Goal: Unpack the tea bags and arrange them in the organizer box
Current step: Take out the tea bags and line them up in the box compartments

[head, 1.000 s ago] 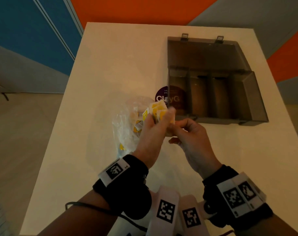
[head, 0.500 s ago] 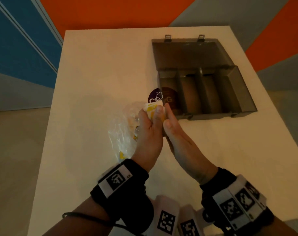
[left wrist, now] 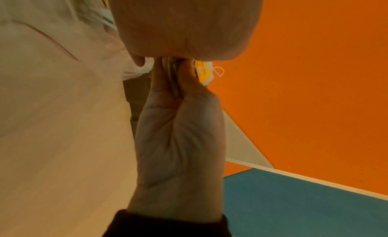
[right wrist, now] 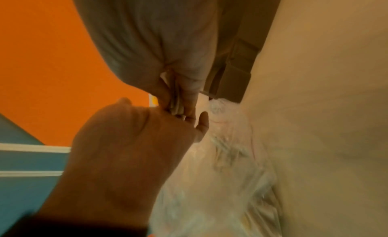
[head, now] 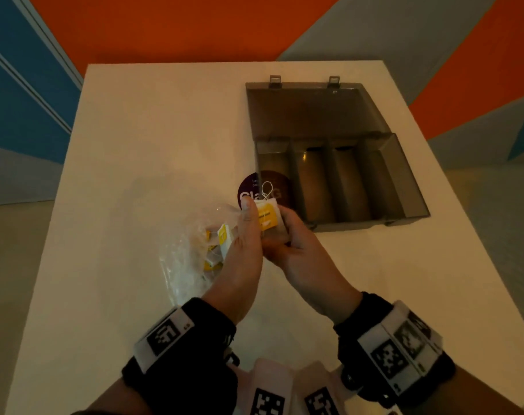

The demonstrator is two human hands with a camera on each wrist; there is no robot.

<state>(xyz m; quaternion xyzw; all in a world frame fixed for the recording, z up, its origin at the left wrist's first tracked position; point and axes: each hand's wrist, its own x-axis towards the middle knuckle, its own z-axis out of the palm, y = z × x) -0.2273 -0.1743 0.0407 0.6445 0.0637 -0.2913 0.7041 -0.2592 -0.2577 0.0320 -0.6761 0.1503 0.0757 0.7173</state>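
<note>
— How far along was the unpacking at that point?

— Barely begun, I'd judge. The organizer box point(head: 338, 175) lay open on the worktop point(head: 141, 151) with its lid folded back, and no tea bags showed in any of its four compartments. A round purple label could be seen through or beside the leftmost one, but I couldn't tell which.

— And the hands?

— They met just in front of the box's near left corner. A small stack of tea bags point(head: 268, 218), the top one bearing a yellow tag and a loop of white string, was pinched between them. The right hand point(head: 296, 250) had its fingers point(head: 284, 235) curled round the stack from below, and the left hand point(head: 242, 244) pressed thumb and fingers against its left side. The wrist views showed the bags' edges squeezed between the two hands.

— So what was left?

— Nearly everything. The stack hadn't yet gone into a compartment, and the clear plastic bag point(head: 191, 259) lying on the worktop just left of the hands held more yellow-tagged bags. Those would need taking out and arranging too.
</note>
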